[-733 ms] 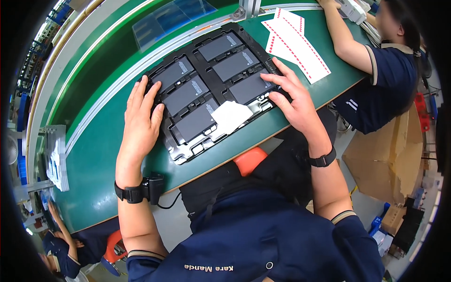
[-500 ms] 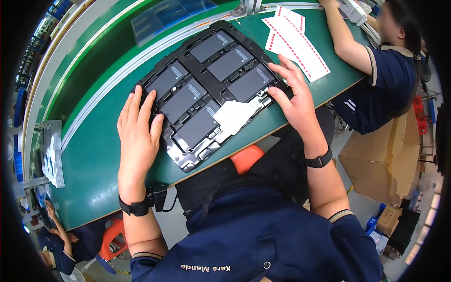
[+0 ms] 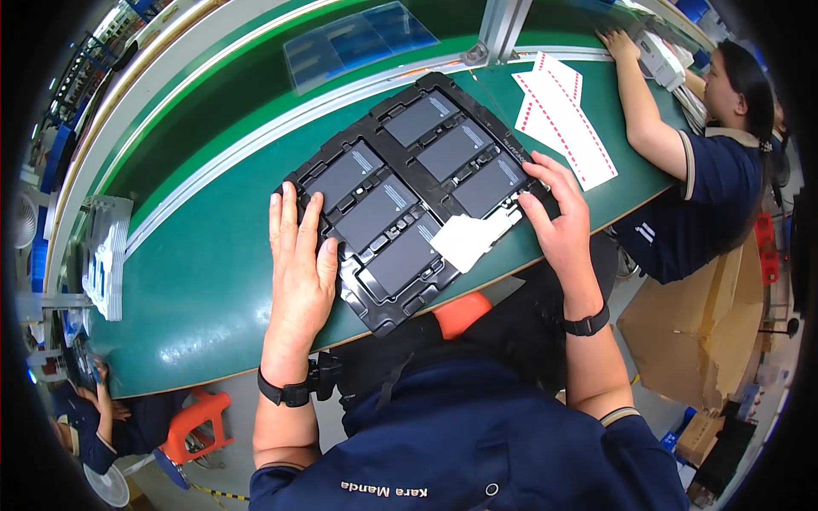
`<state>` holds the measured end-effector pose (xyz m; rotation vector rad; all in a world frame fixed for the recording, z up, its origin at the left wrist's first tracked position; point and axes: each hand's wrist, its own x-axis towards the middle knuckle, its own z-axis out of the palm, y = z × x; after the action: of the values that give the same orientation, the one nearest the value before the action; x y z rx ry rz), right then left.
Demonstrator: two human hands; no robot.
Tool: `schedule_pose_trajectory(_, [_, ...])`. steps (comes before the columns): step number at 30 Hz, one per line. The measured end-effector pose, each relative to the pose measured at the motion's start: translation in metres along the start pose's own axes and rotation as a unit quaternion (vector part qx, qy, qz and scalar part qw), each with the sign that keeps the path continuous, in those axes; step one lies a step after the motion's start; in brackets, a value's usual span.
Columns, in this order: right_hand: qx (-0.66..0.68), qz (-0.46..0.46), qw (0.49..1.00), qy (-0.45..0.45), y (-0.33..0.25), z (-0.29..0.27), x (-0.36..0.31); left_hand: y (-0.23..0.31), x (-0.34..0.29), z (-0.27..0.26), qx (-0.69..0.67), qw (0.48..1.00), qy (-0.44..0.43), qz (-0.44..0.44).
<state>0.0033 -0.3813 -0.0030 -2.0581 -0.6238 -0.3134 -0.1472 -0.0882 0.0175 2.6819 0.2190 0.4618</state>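
Observation:
A black moulded plastic tray [image 3: 394, 157] lies at a slant on the green bench. Flat dark-grey rectangular packs [image 3: 368, 219], which look like batteries, sit in its pockets in two groups. My left hand [image 3: 300, 264] rests along the tray's left edge, fingers stretched out and thumb apart. At the right corner, my right hand [image 3: 562, 217] touches the rim with spread, slightly bent fingers. A white piece [image 3: 462, 243], paper or cloth, lies over the tray's near right edge. What is under my fingertips is hidden.
White sheets with red marks [image 3: 558, 119] lie on the green bench [image 3: 196, 324] beyond my right hand. A co-worker [image 3: 716, 162] sits at the far right. White stacked holders [image 3: 106, 255] stand at the left. An orange stool [image 3: 200, 426] and a cardboard box [image 3: 690, 324] are on the floor.
The whole view has shifted, so bench and tray appear lower and further right. My right fingers have come down onto the tray's rim. My left hand keeps its place along the tray.

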Motion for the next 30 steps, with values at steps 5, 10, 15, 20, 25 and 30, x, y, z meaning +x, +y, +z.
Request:
schedule_pose_trajectory(5, [-0.007,0.001,1.0,0.002,-0.001,-0.004,-0.002,-0.001,0.01,-0.007,-0.042,0.999,-0.021,-0.022])
schedule_pose_trajectory(10, [-0.005,-0.021,1.0,0.006,-0.001,-0.003,0.0,-0.011,0.024,-0.013,-0.067,0.997,-0.046,-0.018])
schedule_pose_trajectory(15, [0.017,-0.021,1.0,-0.002,-0.011,0.006,0.004,-0.03,0.034,-0.018,-0.087,0.995,-0.053,-0.009])
schedule_pose_trajectory(20, [-0.036,-0.033,0.999,0.001,-0.007,-0.003,0.0,-0.041,0.052,-0.002,-0.089,0.992,-0.01,0.09])
schedule_pose_trajectory(25, [-0.036,-0.049,0.998,-0.012,0.012,-0.005,-0.01,-0.05,0.041,0.009,-0.185,0.98,-0.024,0.066])
schedule_pose_trajectory(30, [-0.014,-0.049,0.999,-0.016,0.025,-0.008,-0.011,-0.049,0.043,0.008,-0.209,0.975,-0.016,0.066])
